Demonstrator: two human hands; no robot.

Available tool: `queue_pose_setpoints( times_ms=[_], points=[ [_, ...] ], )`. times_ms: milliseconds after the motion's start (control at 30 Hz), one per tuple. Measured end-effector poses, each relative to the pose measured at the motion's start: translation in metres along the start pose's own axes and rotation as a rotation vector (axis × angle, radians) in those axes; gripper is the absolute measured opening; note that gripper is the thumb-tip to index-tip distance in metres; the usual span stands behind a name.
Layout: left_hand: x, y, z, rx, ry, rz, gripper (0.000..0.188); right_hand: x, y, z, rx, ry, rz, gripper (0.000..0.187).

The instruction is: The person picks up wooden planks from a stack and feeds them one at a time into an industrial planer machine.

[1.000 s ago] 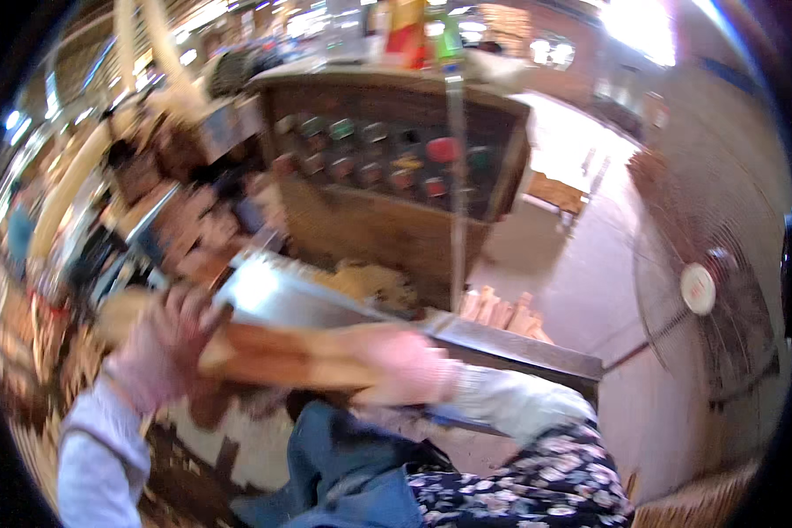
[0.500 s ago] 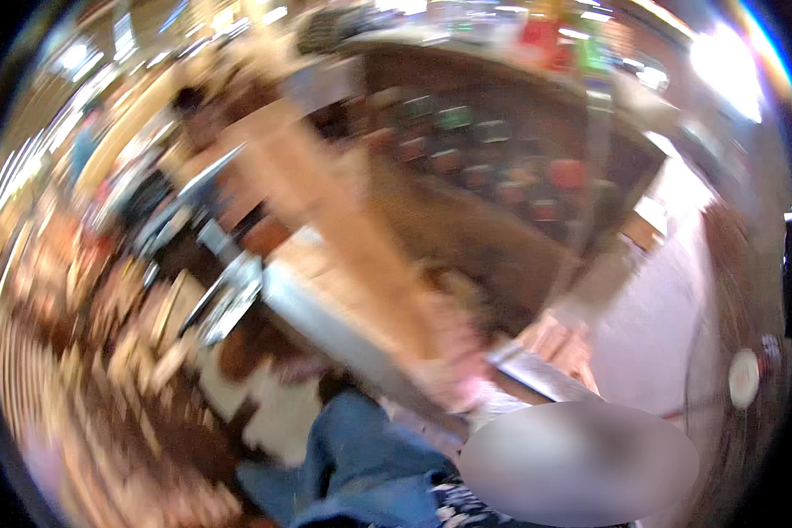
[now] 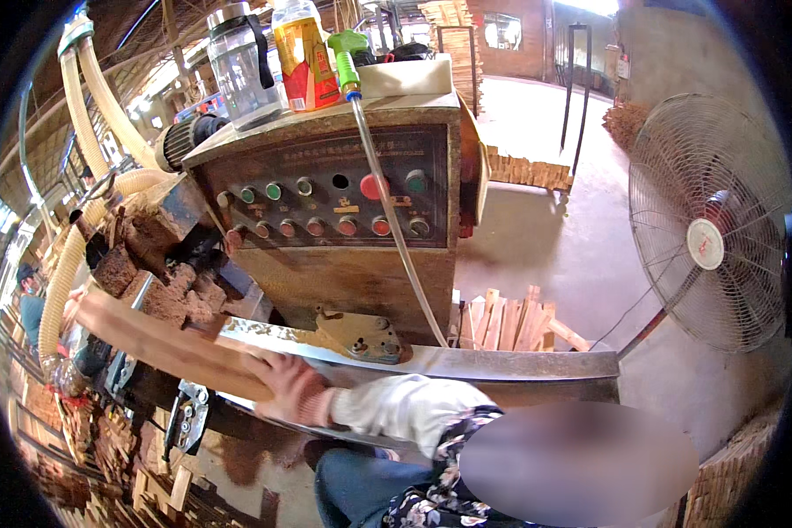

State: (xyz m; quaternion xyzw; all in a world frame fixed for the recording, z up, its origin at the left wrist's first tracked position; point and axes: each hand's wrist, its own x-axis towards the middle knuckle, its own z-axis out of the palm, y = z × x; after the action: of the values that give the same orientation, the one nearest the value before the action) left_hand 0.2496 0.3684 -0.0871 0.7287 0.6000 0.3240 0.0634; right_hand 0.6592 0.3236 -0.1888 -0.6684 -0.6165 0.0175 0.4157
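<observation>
Your right hand (image 3: 295,387) lies on the near end of the long wooden piece (image 3: 172,348), which slants in front of the control cabinet (image 3: 343,282) and reaches out past its left side. Your fingers lie close over the wood; I cannot tell whether the thumb clamps beneath. Your left hand is out of view, so its fingers cannot be judged. That far overhang probably calls for a second support, a flat, steady palm, and fingertips well clear of the metal fitting (image 3: 361,339) before the cabinet's front.
</observation>
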Motion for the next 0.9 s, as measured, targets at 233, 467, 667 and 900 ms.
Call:
queue_pose_setpoints(
  times_ms=[233,467,667,900],
  points=[
    [0.014,-0.006,0.015,-0.117,0.001,-0.024,0.077,-0.179,0.03,-0.18,-0.438,-0.26,0.003,0.081],
    [0.025,-0.017,-0.005,-0.184,0.086,-0.083,0.075,-0.155,0.052,-0.156,-0.389,-0.249,-0.21,0.051],
    [0.024,-0.037,-0.057,-0.331,0.257,-0.137,0.075,-0.03,0.06,-0.026,-0.489,-0.237,-0.313,0.041],
    [0.024,-0.061,-0.044,-0.846,0.328,0.014,0.074,0.04,0.016,0.048,-0.379,-0.093,-0.196,0.036]
  ],
)
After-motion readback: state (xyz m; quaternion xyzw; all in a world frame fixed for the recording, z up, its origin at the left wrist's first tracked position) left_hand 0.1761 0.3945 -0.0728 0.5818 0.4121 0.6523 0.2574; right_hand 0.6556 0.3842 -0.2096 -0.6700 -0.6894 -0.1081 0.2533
